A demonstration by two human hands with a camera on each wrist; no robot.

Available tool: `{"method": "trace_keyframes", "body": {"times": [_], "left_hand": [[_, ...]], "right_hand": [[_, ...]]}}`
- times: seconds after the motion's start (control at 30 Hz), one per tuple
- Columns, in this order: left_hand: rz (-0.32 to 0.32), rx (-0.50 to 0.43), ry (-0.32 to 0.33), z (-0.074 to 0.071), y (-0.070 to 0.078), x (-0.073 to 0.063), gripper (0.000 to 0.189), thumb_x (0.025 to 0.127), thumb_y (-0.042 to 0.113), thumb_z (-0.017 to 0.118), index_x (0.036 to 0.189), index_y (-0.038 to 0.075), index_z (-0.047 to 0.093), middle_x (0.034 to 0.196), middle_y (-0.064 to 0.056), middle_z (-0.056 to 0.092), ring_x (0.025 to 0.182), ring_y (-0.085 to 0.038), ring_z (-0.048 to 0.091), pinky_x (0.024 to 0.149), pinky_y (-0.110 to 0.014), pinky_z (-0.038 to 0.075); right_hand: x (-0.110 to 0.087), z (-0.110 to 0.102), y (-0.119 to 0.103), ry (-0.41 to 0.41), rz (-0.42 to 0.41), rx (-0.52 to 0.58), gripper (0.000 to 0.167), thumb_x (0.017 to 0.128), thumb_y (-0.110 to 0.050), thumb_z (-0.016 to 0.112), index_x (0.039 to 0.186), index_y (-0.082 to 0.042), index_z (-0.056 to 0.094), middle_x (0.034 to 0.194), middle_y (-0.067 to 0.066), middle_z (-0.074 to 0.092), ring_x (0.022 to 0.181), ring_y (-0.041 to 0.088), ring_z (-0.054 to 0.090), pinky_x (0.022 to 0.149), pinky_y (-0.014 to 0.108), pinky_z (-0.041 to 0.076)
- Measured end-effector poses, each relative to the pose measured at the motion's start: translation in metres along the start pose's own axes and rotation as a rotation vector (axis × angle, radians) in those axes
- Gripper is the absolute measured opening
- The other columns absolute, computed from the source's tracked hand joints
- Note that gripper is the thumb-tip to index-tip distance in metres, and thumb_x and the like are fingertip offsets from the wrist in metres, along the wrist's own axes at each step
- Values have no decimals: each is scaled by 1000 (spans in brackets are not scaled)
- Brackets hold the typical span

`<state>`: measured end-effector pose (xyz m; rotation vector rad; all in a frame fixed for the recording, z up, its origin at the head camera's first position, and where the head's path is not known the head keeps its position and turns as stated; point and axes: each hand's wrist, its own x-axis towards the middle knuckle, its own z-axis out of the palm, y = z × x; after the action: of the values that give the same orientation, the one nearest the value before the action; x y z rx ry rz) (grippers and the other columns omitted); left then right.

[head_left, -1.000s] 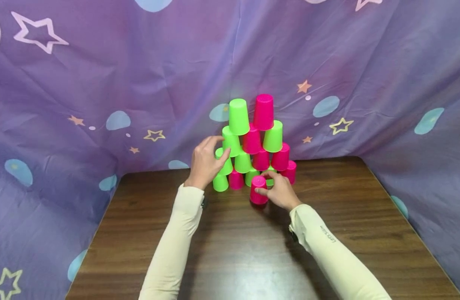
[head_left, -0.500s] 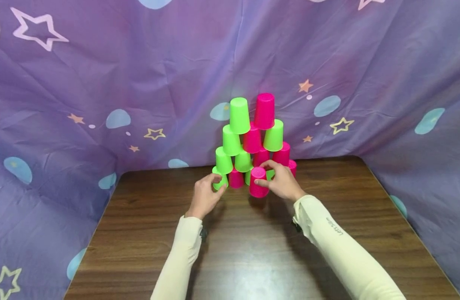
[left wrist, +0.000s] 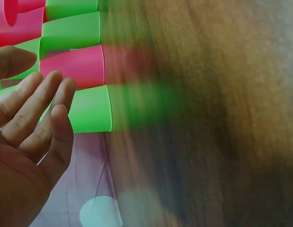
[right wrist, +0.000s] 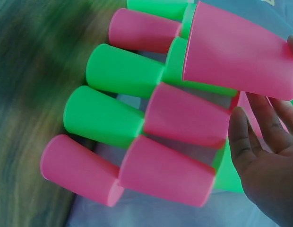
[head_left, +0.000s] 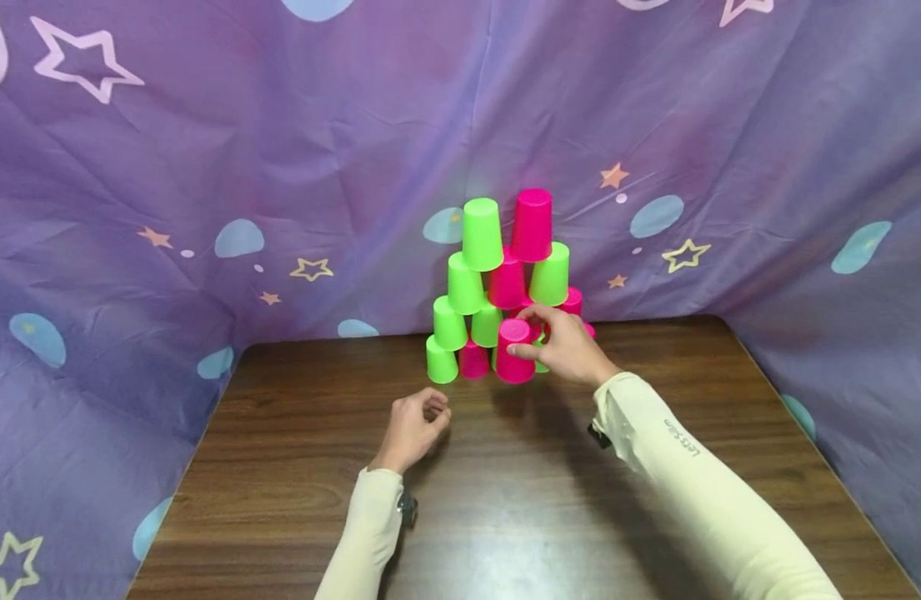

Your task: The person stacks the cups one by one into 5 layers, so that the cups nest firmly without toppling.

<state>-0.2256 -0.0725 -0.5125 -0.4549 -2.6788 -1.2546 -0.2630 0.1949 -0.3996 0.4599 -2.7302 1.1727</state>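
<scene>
A pyramid of upside-down green and pink cups stands at the back of the table, with a green cup (head_left: 481, 234) and a pink cup (head_left: 533, 225) side by side on its top row. In front of the pyramid my right hand (head_left: 568, 346) pinches another upside-down pink cup (head_left: 515, 354) near its base, and in the right wrist view this held cup (right wrist: 238, 52) hides part of the stack. My left hand (head_left: 415, 429) is low over the table, in front of the bottom-left green cup (head_left: 441, 360). Its fingers are loosely bent and hold nothing, as the left wrist view also shows.
The brown wooden table (head_left: 295, 467) reaches back to a purple curtain (head_left: 340, 167) printed with stars and blobs. The pyramid stands close to that curtain. Dark straps circle both wrists.
My right hand has lifted the pink cup off the table and raised it in front of the pyramid. My left hand has drawn back from the pyramid's left side, down toward me.
</scene>
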Motion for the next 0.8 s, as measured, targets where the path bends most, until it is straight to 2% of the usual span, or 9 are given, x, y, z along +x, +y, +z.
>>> {"method": "trace_keyframes", "body": {"times": [0.1, 0.23, 0.4, 0.5, 0.63, 0.8], "left_hand": [[7, 8, 2, 2, -1, -2, 15, 85, 9, 71, 98, 2, 72, 87, -7, 77, 79, -18, 73, 77, -34, 61], [9, 9, 14, 2, 1, -7, 12, 85, 8, 71, 95, 3, 73, 85, -6, 76, 77, -16, 72, 74, -34, 60], [0, 5, 15, 2, 1, -12, 10, 85, 8, 71, 94, 4, 73, 83, -5, 76, 75, -14, 71, 73, -34, 60], [-2, 17, 13, 2, 1, -15, 10, 85, 8, 71, 94, 5, 73, 83, -4, 76, 75, -14, 71, 73, -32, 59], [-1, 42, 7, 2, 0, -17, 10, 85, 9, 71, 94, 6, 73, 84, -3, 76, 76, -13, 71, 75, -30, 58], [-14, 38, 2, 2, 1, -20, 10, 85, 8, 71, 95, 6, 73, 86, -4, 76, 78, -15, 71, 77, -36, 59]], "right_hand": [[2, -8, -5, 0, -13, -14, 45, 77, -21, 86, 114, -7, 66, 94, 10, 70, 81, 28, 61, 72, 31, 47], [5, -17, -11, -3, -42, -40, 43, 77, -21, 85, 113, -7, 66, 93, 9, 70, 80, 26, 60, 74, 31, 47], [11, -29, -21, -19, -45, -43, 43, 79, -23, 85, 114, -8, 66, 100, 9, 71, 78, 21, 65, 76, 32, 52], [14, -38, -27, -40, -30, -22, 45, 81, -25, 84, 117, -7, 64, 109, 13, 70, 73, 18, 69, 71, 31, 56], [19, -49, -35, -54, -20, -33, 46, 82, -28, 82, 119, -8, 64, 113, 15, 68, 60, 14, 64, 64, 29, 53], [26, -61, -45, -37, -23, -60, 44, 82, -27, 82, 118, -10, 65, 113, 13, 69, 65, 16, 64, 71, 30, 52]]}}
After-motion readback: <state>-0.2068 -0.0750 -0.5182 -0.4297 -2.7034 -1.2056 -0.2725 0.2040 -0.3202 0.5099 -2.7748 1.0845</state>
